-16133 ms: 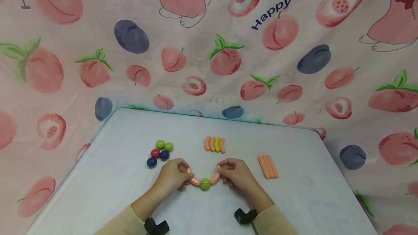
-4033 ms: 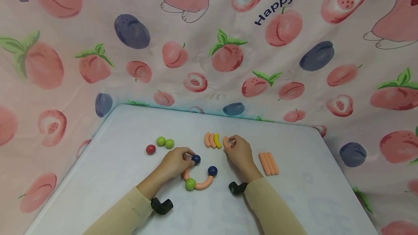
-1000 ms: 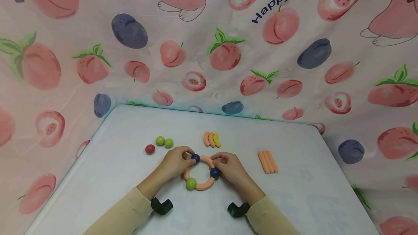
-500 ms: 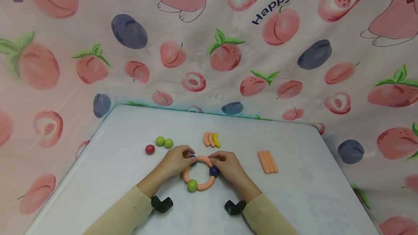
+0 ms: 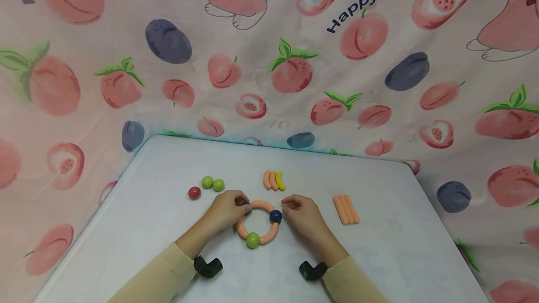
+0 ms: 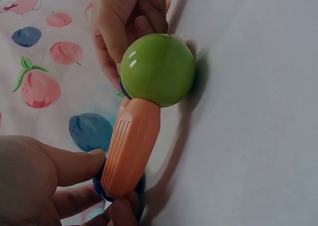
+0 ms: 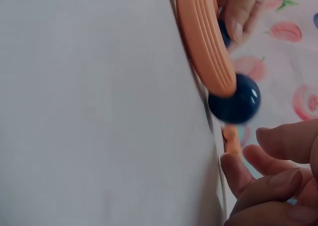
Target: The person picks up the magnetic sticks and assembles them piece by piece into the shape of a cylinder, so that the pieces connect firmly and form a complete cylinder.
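Note:
A ring of three curved orange rods and three balls lies on the white table in front of me. Its green ball (image 5: 252,240) is at the near side, and a dark blue ball (image 5: 275,216) is at the right. My left hand (image 5: 226,210) pinches the other blue ball (image 5: 247,207) at the upper left, which the fingers partly cover. In the left wrist view a ridged curved rod (image 6: 131,149) joins that ball to the green one. Just right of the ring, my right hand (image 5: 306,219) holds nothing, its loosely bent fingers apart from the right blue ball (image 7: 237,101).
Two green balls (image 5: 213,183) and a red ball (image 5: 194,193) lie at the back left. Behind the ring are two curved orange rods (image 5: 270,180) and a yellow one (image 5: 280,181). Three straight orange rods (image 5: 346,209) lie side by side at the right.
Earlier an arc of two curved rods and a green ball, the piece has gained two blue balls and a third curved rod, making a ring. My right hand has just let go and moved right.

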`<state>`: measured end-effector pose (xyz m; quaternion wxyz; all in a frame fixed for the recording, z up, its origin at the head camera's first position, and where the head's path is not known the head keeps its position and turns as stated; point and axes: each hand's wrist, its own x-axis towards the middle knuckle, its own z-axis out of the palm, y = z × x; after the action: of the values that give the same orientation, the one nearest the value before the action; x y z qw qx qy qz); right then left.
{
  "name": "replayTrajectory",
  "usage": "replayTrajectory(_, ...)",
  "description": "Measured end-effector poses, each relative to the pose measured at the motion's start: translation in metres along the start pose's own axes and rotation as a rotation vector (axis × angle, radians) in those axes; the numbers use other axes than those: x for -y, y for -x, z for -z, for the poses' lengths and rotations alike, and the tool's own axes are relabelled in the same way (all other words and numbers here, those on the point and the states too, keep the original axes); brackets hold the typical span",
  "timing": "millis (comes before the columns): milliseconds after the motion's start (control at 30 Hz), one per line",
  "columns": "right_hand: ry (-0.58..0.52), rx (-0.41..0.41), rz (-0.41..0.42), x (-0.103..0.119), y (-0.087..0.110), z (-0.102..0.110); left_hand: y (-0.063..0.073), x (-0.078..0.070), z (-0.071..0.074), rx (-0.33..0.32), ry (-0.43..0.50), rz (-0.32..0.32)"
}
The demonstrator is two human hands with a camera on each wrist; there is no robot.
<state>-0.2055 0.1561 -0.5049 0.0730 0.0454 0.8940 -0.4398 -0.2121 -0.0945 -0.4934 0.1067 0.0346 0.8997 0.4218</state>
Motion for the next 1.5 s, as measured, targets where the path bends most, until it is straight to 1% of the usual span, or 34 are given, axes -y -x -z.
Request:
replayTrajectory(267,0.027,-0.085,-0.028,-0.016,0.009,0.034,0.003,0.002,-0.002,-0.005,0.009,0.042)
replayTrajectory(533,0.041,-0.178,0.009,-0.041,0.013,0.070,0.007,0.003,0.000,0.000,0.008,0.061)
replayTrajectory(800,0.088,-0.263,0.028,-0.059,0.015,0.097,0.013,0.003,0.005,0.020,0.069,0.078)
replayTrajectory(900,0.127,-0.308,0.030,-0.062,0.016,0.101,0.014,0.005,0.005,0.027,0.094,0.081)
replayTrajectory(1033,0.192,-0.339,0.035,-0.066,0.015,0.102,0.016,0.007,0.005,0.032,0.114,0.084)
replayTrajectory(1233,0.238,-0.325,0.022,-0.070,0.013,0.100,0.016,0.009,0.004,0.031,0.132,0.080)
replayTrajectory(1400,0.230,-0.304,0.000,-0.070,0.010,0.098,0.016,0.010,0.004,0.034,0.144,0.079)
replayTrajectory(1500,0.235,-0.286,0.003,-0.071,0.009,0.095,0.017,0.010,0.004,0.034,0.142,0.079)
